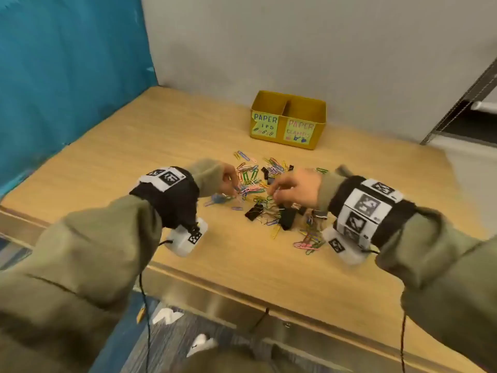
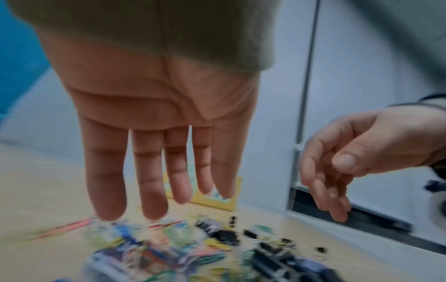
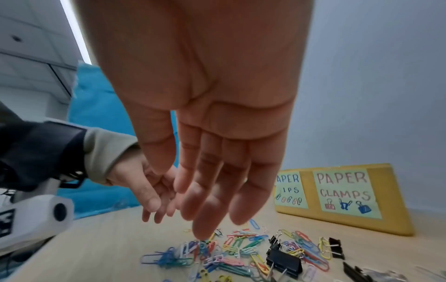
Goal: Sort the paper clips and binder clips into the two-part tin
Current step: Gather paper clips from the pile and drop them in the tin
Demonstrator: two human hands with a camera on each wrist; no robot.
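A yellow two-part tin (image 1: 320,127) stands at the back of the wooden table, labelled "PAPER CLIPS" on the left and "PAPER CLAMPS" on the right (image 3: 393,206). Coloured paper clips (image 1: 251,181) lie mixed with black binder clips (image 1: 254,212) in a loose pile in front of it. My left hand (image 1: 230,180) hovers over the pile's left side with straight fingers (image 2: 164,171) pointing down at the blurred clips (image 2: 156,248), holding nothing. My right hand (image 1: 290,188) hangs over the pile's middle. Its fingers (image 3: 217,181) are relaxed above the paper clips (image 3: 231,248), beside a binder clip (image 3: 283,261).
A teal sheet (image 1: 67,76) covers the wall on the left, and a grey wall runs behind the tin. A metal rack post (image 1: 462,103) stands at the right. Bare tabletop (image 1: 134,146) lies left of the pile. The table's front edge (image 1: 242,300) runs close below my wrists.
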